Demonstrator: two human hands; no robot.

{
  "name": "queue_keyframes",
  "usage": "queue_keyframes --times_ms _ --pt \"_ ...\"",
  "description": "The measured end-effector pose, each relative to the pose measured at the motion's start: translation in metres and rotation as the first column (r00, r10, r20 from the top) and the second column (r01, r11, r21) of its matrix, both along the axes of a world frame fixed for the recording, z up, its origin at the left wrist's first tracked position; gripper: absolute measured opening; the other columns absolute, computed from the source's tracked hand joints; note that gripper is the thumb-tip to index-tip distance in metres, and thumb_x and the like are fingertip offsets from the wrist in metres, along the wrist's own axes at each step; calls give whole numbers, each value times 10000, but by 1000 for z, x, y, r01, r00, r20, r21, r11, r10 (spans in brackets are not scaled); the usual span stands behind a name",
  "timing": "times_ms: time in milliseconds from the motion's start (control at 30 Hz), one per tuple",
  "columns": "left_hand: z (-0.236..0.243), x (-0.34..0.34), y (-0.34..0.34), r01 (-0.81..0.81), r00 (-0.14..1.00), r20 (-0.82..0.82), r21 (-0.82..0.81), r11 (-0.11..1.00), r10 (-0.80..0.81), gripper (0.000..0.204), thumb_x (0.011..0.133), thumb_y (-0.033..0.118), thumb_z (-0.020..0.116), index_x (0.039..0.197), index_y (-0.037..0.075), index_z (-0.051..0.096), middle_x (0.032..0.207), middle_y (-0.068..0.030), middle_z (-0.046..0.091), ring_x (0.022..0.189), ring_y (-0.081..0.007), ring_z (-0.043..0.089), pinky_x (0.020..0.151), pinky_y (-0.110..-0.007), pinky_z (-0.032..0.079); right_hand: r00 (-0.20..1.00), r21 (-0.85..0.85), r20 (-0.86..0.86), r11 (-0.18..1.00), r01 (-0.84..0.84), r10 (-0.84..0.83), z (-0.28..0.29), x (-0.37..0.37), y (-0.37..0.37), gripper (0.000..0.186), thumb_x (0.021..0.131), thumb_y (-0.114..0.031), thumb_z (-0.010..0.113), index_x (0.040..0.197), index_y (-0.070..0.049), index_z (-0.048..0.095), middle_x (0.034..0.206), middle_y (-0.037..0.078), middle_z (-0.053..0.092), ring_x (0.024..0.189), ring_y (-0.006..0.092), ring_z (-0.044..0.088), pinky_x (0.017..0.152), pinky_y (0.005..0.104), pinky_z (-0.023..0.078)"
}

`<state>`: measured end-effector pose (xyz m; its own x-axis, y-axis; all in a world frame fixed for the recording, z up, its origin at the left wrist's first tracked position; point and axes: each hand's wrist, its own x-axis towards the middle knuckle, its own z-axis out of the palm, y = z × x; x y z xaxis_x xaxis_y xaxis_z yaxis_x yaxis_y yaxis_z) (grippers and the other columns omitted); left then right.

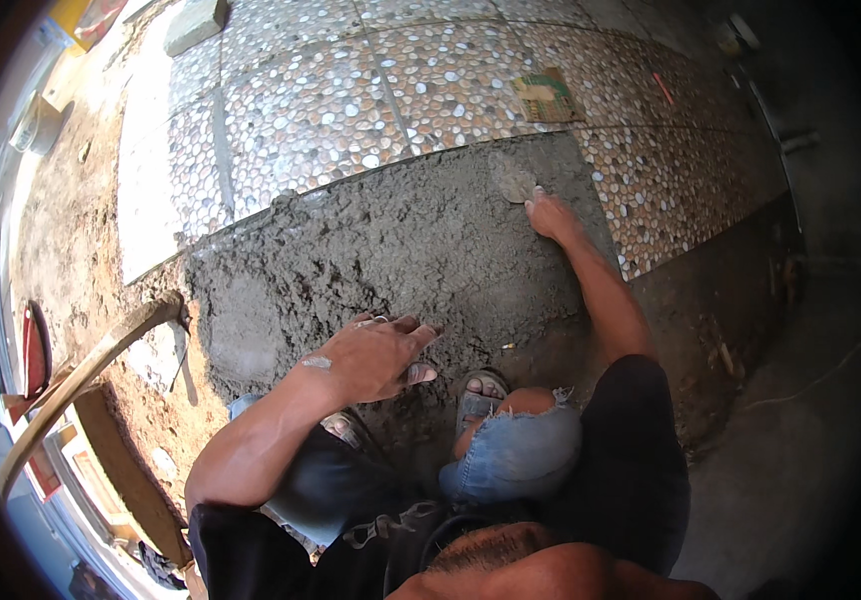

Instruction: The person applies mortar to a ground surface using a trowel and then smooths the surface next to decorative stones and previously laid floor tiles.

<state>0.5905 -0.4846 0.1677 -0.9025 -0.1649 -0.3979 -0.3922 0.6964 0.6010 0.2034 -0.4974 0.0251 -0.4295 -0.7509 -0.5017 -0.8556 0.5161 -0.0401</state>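
Observation:
A bed of wet grey mortar [381, 235] spreads across the ground in front of me, rough on its left side and smoother toward its far right. My right hand [551, 214] is closed around a small trowel [514, 182], whose blade rests on the mortar near the far right corner. The trowel's handle is mostly hidden by the hand. My left hand [376, 357], with grey smears on its wrist, hovers over the near edge of the mortar. Its fingers are apart and hold nothing. Pebble-patterned tiles [301, 115] border the mortar at the far side and right.
A cardboard scrap [557, 100] and a thin red stick [663, 88] lie on the tiles. A grey block [194, 25] sits at the far left, and a bucket [36, 125] stands on the dirt. A curved wooden tool handle [91, 375] slants up along the left. My sandalled feet stand at the near edge.

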Motion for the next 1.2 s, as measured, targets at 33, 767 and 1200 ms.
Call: queue_keyframes --times_ms 33,767,1200 --pt "0 -1 -1 10 1000 -24 -4 1000 -10 589 955 457 463 1412 97 365 1217 -212 556 1118 -398 558 984 -470 422 999 -1 -32 999 35 -35 -5 -30 8 518 965 -307 398 1343 47 419 1299 268 517 1184 419 511 995 499 408" --pt "-1 -1 2 14 1000 7 -12 1000 -14 597 947 479 466 1382 75 398 1261 -215 538 1123 -406 554 972 -480 436 852 119 -377 931 -344 363 51 -48 -48 241 826 -204 598 927 -22 721 974 173 698 969 364 657 807 431 534" --pt "0 -4 1 12 1000 -26 -20 1000 -12 600 946 485 466 1357 50 422 1237 -216 551 1105 -419 557 993 -485 414 281 369 -551 532 -762 785 69 -57 -79 199 849 -198 546 841 -175 743 860 1 699 997 178 595 1008 432 309"
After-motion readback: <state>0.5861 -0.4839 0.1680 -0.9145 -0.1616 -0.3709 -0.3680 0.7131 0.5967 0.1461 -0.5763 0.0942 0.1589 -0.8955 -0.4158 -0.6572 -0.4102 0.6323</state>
